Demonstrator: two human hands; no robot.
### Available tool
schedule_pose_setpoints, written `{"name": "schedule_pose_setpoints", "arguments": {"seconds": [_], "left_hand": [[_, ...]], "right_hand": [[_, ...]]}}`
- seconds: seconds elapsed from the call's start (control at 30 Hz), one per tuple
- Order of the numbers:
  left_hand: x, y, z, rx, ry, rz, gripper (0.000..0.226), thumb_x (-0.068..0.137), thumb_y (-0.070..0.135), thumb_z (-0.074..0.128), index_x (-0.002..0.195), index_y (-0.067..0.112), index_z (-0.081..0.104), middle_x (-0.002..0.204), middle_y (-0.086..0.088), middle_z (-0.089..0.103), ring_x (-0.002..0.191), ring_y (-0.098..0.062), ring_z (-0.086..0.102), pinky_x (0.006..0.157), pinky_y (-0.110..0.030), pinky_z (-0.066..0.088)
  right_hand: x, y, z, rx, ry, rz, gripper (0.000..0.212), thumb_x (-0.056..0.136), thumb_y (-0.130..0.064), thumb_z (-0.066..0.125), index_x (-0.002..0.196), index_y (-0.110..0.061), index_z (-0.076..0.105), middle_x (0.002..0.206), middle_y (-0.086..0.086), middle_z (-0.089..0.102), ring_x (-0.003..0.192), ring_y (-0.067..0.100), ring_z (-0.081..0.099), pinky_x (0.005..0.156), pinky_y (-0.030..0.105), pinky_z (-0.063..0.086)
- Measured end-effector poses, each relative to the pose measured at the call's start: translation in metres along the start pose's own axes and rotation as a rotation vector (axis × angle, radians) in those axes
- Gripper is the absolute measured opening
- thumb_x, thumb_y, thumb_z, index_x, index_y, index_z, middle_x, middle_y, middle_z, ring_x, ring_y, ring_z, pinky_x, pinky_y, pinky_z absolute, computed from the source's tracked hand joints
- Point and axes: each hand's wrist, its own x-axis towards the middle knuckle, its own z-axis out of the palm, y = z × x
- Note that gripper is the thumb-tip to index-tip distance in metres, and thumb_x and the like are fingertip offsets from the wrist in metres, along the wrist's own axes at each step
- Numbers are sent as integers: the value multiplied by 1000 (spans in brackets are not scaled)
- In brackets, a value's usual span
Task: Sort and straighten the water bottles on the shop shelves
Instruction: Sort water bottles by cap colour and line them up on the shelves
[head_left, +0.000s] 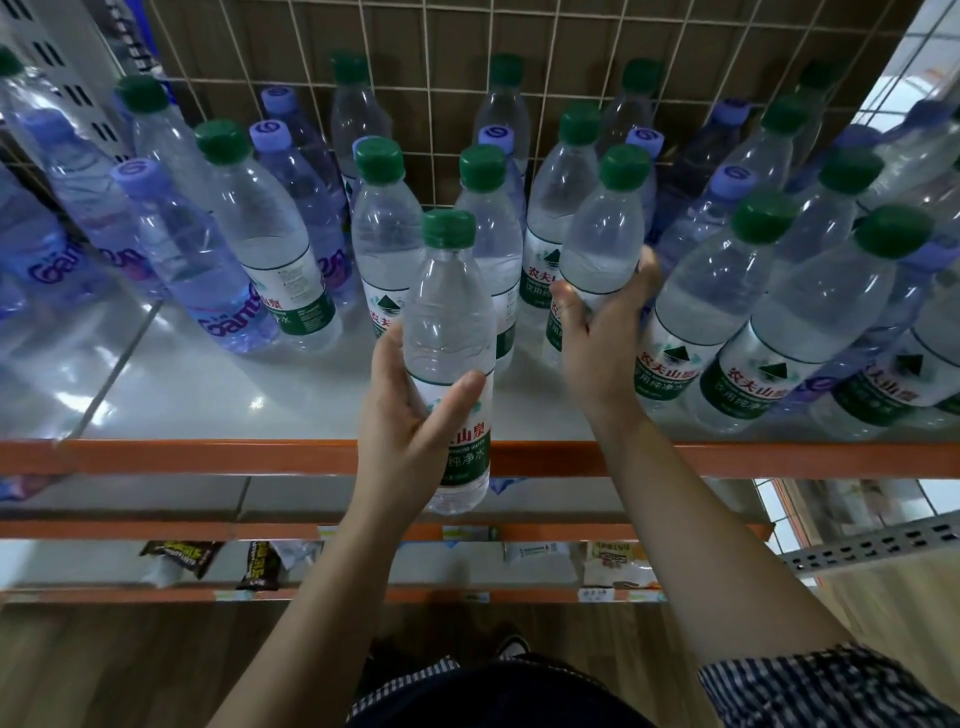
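My left hand (410, 410) grips a green-capped water bottle (449, 312) by its label, holding it upright above the shelf's front edge. My right hand (597, 338) grips a second green-capped bottle (605, 234) around its middle, among the standing bottles. Several more green-capped bottles (717, 291) stand on the white shelf (208, 395), mostly at the right and centre. Purple-capped, blue-tinted bottles (197, 265) stand at the left and back, mixed in with green ones.
An orange rail (208, 457) runs along the shelf's front edge. A wire grid (441, 78) backs the shelf. Lower shelves hold snack packets (182, 558). A perforated metal upright (872, 545) stands at the right. Bare shelf surface lies at the front left.
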Motion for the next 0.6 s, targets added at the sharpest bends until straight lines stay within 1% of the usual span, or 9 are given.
{"name": "schedule_pose_setpoints", "arguments": {"seconds": [0.07,0.17,0.2,0.23,0.3,0.37,0.43,0.5,0.6], "left_hand": [[-1,0,1,-9,1,-6,61,78,38,66,130,16,43,115,8,63,107,-11,63,86,-21,50],[-1,1,4,-32,-9,-12,64,78,38,67,131,12,43,117,-1,62,110,-19,62,90,-30,52],[0,1,6,-29,-8,-8,65,78,39,67,131,11,43,117,-3,62,111,-21,62,92,-35,53],[1,1,8,-19,-6,0,63,79,39,67,130,11,44,117,-4,62,110,-22,62,94,-39,52],[4,2,15,3,4,22,58,80,39,66,128,12,46,114,-1,62,110,-21,62,95,-45,52],[10,2,24,-1,9,38,61,80,38,66,129,8,45,115,-2,62,110,-22,62,96,-49,51],[15,2,36,-1,12,47,64,81,38,67,131,7,43,116,4,62,110,-19,62,95,-49,52],[21,-1,51,51,29,91,63,82,39,66,131,9,39,118,12,57,110,-13,60,94,-48,52],[27,-10,76,101,55,161,63,84,36,67,133,17,33,127,-8,45,116,-16,52,98,-42,50]], "right_hand": [[-2,1,-1,11,-5,12,74,87,-17,72,141,7,28,136,18,48,126,20,46,106,5,27],[-14,0,-8,89,-94,76,77,93,-26,64,150,0,20,148,12,41,140,21,38,118,38,30],[-20,-1,-14,105,-138,83,76,95,-27,61,152,-2,17,152,11,36,144,20,32,118,44,28],[-28,-1,-21,99,-186,77,73,97,-25,58,153,-4,17,154,9,33,146,18,29,119,45,26],[-46,2,-38,38,-292,40,61,99,-16,53,152,-8,24,154,4,34,144,11,29,119,39,27],[-68,11,-55,-70,-376,40,51,100,-20,49,148,-11,34,149,3,40,139,12,37,115,40,35],[-85,24,-70,-148,-396,67,43,98,-22,50,140,-12,46,138,5,51,127,15,49,106,41,46],[-93,32,-82,-199,-410,24,31,97,-15,53,128,-14,55,124,3,57,111,9,53,95,32,50],[-96,33,-94,-231,-442,-30,25,95,-12,55,120,-15,60,118,-1,57,100,2,52,85,15,46]]}}
